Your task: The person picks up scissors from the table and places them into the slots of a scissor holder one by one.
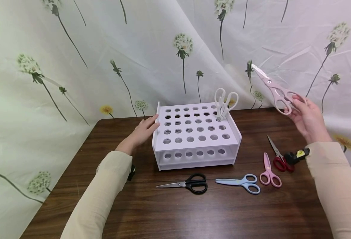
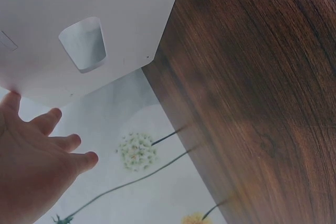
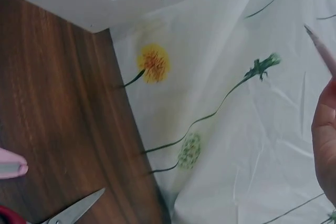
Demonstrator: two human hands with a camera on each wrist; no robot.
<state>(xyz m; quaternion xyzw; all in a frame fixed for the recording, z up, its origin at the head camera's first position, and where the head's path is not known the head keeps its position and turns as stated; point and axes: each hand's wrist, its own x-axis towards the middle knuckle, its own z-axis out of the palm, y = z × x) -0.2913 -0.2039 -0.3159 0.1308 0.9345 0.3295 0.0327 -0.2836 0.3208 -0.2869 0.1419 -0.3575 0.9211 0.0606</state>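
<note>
A white rack with rows of round holes stands on the table. White-handled scissors sit upright in a hole at its back right. My left hand rests its fingertips on the rack's left side panel, fingers loosely extended; the left wrist view shows that hand beside the panel. Raised at the far right, my right hand pinches pale pink scissors by a handle loop, blades pointing up and left. In the right wrist view only the blade tip and part of that hand show.
Black scissors, blue scissors, pink scissors and red-handled scissors lie on the dark wooden table, in front and to the right of the rack. A cloth with dandelion prints hangs behind the table.
</note>
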